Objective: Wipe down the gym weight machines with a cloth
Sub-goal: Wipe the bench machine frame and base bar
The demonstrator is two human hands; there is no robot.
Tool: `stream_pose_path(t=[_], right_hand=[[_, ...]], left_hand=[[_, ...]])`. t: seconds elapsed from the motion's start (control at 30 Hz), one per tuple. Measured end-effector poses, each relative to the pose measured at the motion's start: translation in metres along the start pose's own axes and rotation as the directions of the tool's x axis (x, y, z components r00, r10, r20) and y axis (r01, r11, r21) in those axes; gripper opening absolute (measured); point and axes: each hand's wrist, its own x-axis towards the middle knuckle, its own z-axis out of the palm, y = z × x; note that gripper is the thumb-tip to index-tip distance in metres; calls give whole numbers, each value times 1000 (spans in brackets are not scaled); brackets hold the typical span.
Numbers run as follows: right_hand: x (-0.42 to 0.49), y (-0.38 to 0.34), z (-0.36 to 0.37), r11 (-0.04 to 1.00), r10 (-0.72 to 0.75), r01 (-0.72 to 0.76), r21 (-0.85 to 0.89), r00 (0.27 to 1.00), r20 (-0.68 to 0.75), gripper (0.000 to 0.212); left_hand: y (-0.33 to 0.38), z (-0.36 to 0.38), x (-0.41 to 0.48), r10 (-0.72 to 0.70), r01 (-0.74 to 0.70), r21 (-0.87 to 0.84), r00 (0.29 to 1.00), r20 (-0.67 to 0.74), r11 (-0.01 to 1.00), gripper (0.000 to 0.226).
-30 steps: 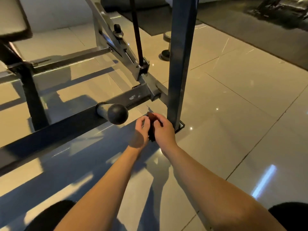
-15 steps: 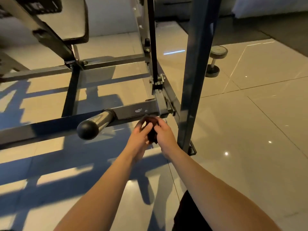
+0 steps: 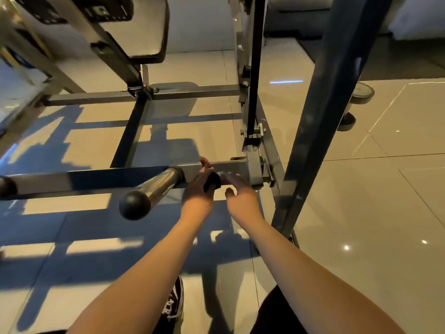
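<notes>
Here the left hand (image 3: 198, 189) grips a dark cloth (image 3: 212, 182) against the bar (image 3: 231, 166); just beside it, the right hand (image 3: 240, 192) hovers, blurred and loose-fingered.

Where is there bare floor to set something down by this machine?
Bare tiles lie right of the blue upright, before the dumbbell, and between the near crossbar and far crossbar. Crowded: around the left hand, cloth, right hand and chrome peg.

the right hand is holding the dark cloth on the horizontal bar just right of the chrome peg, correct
Not quite: the head view shows the left hand holding the dark cloth on the horizontal bar just right of the chrome peg. The right hand is beside it, holding nothing.
</notes>
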Motion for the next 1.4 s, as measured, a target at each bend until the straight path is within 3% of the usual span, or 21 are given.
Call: stream_pose_path(t=[0.1, 0.2, 0.33, 0.43, 0.53, 0.67, 0.73, 0.9, 1.07, 1.2, 1.4], right_hand=[[21, 14, -11, 989, -49, 43, -141, 998, -37, 55], [35, 27, -24, 963, 30, -25, -268, 999, 14, 58], [44, 35, -22, 950, -21, 26, -310, 1000, 20, 48], [45, 38, -21, 943, -4, 2, -332, 1000, -5, 47], [45, 38, -21, 908, 14, 17, -420, 997, 71, 56], [44, 36, -19, 887, 32, 10, -461, 996, 84, 59], [42, 35, -21, 898, 24, 16, -439, 996, 85, 59], [38, 28, -23, 946, 32, -19, -324, 999, 35, 58], [40, 32, -23, 907, 26, 10, -422, 997, 79, 61], [37, 32, -19, 883, 27, -5, -470, 999, 40, 72], [40, 36, -21, 900, -22, 35, -435, 999, 33, 69]], left_hand=[[-25, 27, 17, 69, -60, 104, 994, -84, 993, 42], [-36, 57, 17, 194, -165, 175, 968, -162, 971, 45], [-24, 85, 19, 430, -412, 190, 900, -65, 891, 62], [-18, 78, 21, 498, -481, 239, 867, -13, 843, 58], [-45, 55, 23, 473, -417, 339, 875, -99, 843, 46], [-66, 44, 20, 348, -276, 303, 913, -215, 912, 41], [-58, 55, 21, 368, -298, 304, 906, -210, 905, 42], [-27, 85, 19, 517, -488, 287, 855, -33, 825, 52], [-57, 57, 23, 515, -447, 377, 851, -101, 811, 51], [-69, 46, 31, 376, -291, 307, 887, -268, 906, 42], [-41, 79, 35, 531, -464, 301, 824, -199, 833, 66]])
